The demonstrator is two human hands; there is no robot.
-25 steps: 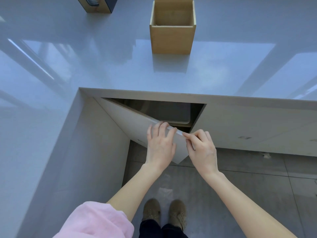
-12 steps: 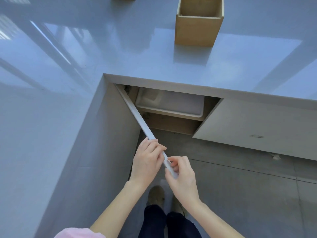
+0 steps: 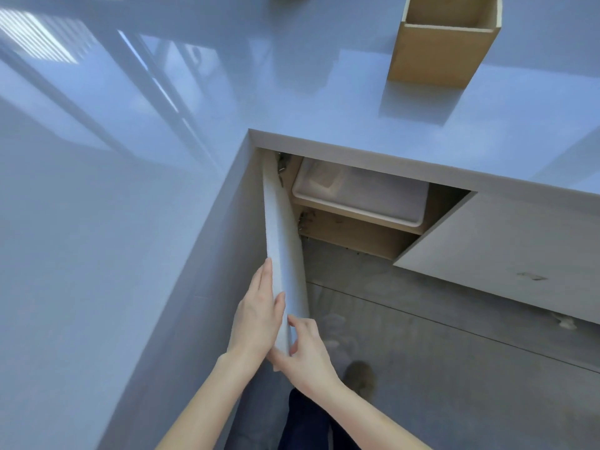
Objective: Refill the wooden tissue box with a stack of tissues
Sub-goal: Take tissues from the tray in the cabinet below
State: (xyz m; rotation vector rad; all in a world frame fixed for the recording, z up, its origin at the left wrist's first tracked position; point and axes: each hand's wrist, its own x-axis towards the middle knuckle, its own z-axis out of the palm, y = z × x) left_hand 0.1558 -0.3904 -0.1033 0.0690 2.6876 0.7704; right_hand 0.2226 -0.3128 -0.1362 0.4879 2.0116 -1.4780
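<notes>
The open wooden tissue box (image 3: 444, 53) stands on the glossy counter (image 3: 227, 92) at the upper right, and its inside looks empty. Below the counter, a white cabinet door (image 3: 282, 241) is swung wide open against the side panel. My left hand (image 3: 258, 315) lies flat on the door's outer face with fingers extended. My right hand (image 3: 306, 350) pinches the door's free edge from the inner side. Inside the cabinet a white plastic bin (image 3: 360, 198) sits on a wooden shelf. No tissues are visible.
The neighbouring cabinet door (image 3: 506, 254) on the right is shut. The counter forms an L around me, with its left wing (image 3: 97, 254) close by. Grey floor tiles (image 3: 454, 368) and my shoe (image 3: 360, 375) are below.
The cabinet door has swung from partly open to fully open against the left panel, with both hands following it. The view has shifted left, and the white bin inside is now exposed.
</notes>
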